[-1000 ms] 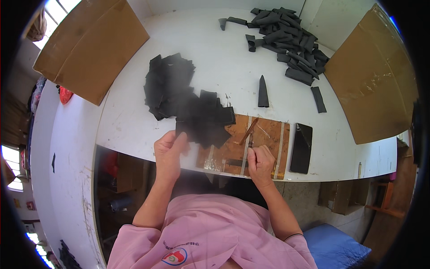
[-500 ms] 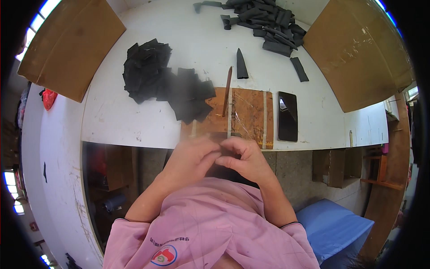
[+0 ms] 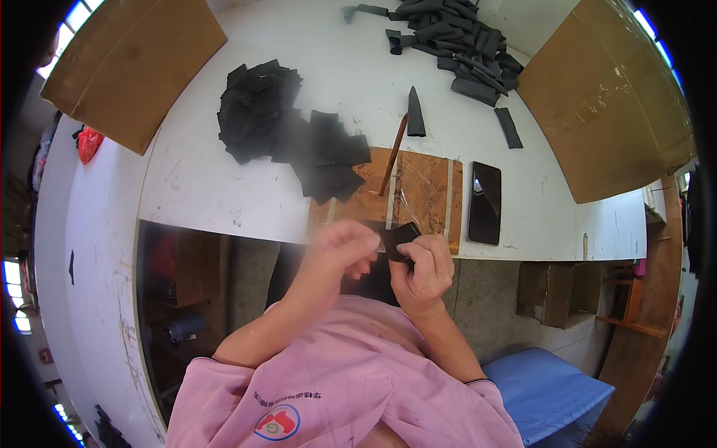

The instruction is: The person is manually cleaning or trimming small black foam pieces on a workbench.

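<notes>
One black piece [image 3: 401, 237] at the tabletop's [image 3: 549, 220] near edge, pinched by right hand [image 3: 424, 272]; left hand's [image 3: 340, 250] grip: cannot tell. One stick [image 3: 394, 155], one phone [image 3: 485, 203]. Piece clearly exposed, unlike half-second earlier.

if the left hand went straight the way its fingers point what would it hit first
Probably the small black fabric piece in the right hand; depth is unclear, so the left hand may be touching it.

I can make out a row of small dark characters [image 3: 289, 396] on the front of the pink shirt [image 3: 358, 358], and beside it a round emblem [image 3: 277, 422], blue-ringed, red and green inside.
</notes>
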Demonstrator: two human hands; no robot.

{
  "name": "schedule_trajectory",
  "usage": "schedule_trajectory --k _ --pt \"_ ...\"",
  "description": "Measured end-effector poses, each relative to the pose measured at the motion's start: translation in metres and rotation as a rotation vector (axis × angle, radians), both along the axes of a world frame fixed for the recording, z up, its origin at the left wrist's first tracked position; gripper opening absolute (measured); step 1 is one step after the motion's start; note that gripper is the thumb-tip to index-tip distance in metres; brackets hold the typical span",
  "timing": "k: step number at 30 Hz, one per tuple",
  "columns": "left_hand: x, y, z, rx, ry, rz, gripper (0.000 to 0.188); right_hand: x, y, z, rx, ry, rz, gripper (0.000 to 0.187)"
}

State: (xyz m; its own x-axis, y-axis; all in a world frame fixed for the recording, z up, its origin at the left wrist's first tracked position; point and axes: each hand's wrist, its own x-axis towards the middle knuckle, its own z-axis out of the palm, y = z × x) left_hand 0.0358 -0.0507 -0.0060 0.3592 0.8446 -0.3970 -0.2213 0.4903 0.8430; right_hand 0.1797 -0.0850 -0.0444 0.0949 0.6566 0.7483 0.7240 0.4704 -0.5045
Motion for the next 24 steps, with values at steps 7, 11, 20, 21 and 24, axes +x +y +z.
schedule_trajectory --k 7,11,20,21,24 --pt "-0.004 0.006 -0.004 -0.13 -0.094 -0.013 0.007 0.001 0.003 -0.007 0.066 -0.174 0.002 0.028" --pt "-0.005 0.008 -0.007 -0.156 -0.105 0.005 0.008 0.001 0.003 -0.008 0.083 -0.227 0.007 0.023" --pt "-0.01 0.01 -0.013 -0.156 -0.063 0.024 0.007 -0.001 0.007 -0.009 0.101 -0.302 0.01 0.02" --pt "-0.01 0.01 -0.013 -0.158 -0.062 0.024 0.007 -0.001 0.007 -0.009 0.095 -0.308 0.017 0.02" --pt "-0.011 0.008 -0.015 -0.14 -0.05 0.007 0.006 -0.002 0.006 -0.01 0.093 -0.329 0.03 0.021"
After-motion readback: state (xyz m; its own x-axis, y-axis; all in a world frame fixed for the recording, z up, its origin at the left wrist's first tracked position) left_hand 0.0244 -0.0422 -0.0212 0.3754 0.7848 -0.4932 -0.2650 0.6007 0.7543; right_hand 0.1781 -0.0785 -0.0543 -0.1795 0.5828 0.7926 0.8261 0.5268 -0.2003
